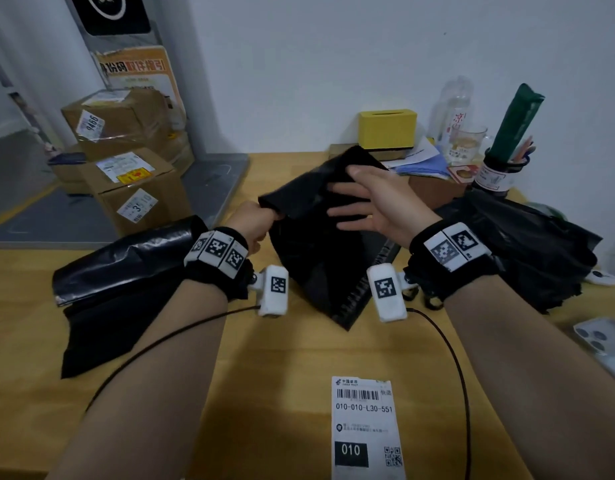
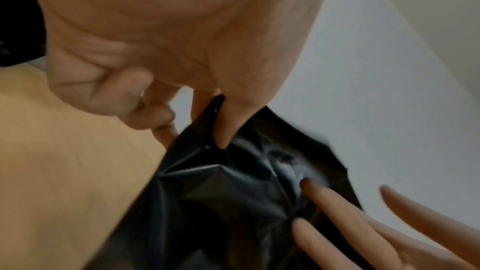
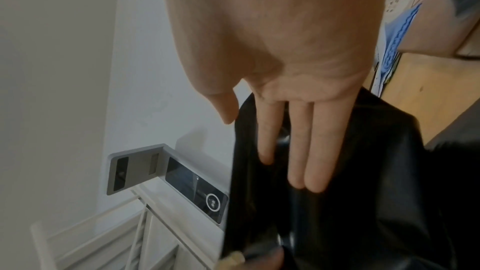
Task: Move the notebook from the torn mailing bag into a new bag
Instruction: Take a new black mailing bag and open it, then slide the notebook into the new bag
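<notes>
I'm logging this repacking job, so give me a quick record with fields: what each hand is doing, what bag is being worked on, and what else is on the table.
left hand: pinches the edge of the black bag, lifting it off the table
right hand: fingers straight, flat against the bag near its opening
notebook: not visible in any view
other bags: crumpled black bag on the left, another black bag on the right
shipping label: lies flat on the wooden table, near edge
background: yellow box, cardboard boxes

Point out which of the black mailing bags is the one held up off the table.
The middle bag: the left hand pinches its corner, the right hand lies open against it. The others lie flat at left and right.
</notes>
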{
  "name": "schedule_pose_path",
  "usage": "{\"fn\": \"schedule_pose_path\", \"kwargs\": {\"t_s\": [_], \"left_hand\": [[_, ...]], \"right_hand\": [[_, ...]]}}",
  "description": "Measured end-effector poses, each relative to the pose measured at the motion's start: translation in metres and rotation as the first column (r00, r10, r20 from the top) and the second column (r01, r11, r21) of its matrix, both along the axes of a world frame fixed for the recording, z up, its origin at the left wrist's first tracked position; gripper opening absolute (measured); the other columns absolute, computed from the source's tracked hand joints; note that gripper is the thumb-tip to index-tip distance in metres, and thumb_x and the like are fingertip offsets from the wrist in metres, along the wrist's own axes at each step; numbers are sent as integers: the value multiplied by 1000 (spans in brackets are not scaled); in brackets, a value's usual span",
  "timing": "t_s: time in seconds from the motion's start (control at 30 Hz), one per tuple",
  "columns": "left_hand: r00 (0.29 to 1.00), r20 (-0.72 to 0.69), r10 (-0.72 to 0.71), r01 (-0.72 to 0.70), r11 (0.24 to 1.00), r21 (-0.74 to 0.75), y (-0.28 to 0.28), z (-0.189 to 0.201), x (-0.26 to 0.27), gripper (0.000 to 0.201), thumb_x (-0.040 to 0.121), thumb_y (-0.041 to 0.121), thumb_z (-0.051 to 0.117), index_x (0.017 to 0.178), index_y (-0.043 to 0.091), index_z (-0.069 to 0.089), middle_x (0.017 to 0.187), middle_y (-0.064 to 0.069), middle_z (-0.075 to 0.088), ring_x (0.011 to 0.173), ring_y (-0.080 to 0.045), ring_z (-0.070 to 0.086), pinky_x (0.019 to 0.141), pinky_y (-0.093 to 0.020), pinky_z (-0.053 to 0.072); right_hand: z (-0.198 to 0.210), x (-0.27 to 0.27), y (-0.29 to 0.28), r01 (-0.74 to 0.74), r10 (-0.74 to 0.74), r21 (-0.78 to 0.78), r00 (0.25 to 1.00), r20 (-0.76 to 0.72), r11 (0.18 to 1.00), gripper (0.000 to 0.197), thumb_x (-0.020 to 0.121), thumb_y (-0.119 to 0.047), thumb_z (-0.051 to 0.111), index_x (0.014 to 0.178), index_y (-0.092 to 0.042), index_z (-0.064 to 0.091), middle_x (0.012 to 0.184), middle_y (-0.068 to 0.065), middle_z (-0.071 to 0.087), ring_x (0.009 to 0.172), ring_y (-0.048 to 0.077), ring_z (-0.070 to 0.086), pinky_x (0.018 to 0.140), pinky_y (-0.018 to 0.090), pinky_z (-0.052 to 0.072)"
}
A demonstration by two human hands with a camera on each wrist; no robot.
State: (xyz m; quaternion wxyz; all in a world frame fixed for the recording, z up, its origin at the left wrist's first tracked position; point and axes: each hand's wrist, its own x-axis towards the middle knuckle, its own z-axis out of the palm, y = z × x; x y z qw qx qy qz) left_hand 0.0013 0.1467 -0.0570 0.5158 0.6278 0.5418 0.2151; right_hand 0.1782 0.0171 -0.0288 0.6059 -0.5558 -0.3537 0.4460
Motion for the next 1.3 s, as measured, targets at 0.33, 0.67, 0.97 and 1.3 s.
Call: {"fn": "schedule_pose_path", "kwargs": {"t_s": [0.33,0.67,0.97,1.3], "left_hand": [[971,166,173,-182,982,43,96,-10,50,53,83,32,71,130,14,57,121,-8,63,108,-30,61,84,-46,58],[982,179,-56,39,994,98,29,-2,79,26,94,13,60,118,19,67,106,3,70,102,-19,67,87,-37,58],[924,168,-343,364,924,-116,-23,-10,157,25,95,16,62,119,14,65,116,-4,70,100,-22,67,90,-41,57],[931,219,-292,343,905,-252,-38,-28,215,17,96,8,60,106,5,46,103,-12,56,79,-23,62,66,-33,54]], "right_hand": [[-30,31,17,0,42,-224,983,181,975,35,105,-33,55,138,-20,55,135,4,65,104,29,73,90,48,61],[-35,57,25,208,-75,-251,889,452,945,18,101,-33,58,113,-27,69,119,-4,68,96,22,71,77,40,63],[-22,115,-11,441,-94,-365,733,674,820,42,96,-41,64,123,-10,70,124,11,66,95,28,62,81,36,50],[-47,147,-22,471,-99,-410,742,663,781,44,96,-40,65,121,-3,64,131,15,62,97,22,53,90,37,45]]}}
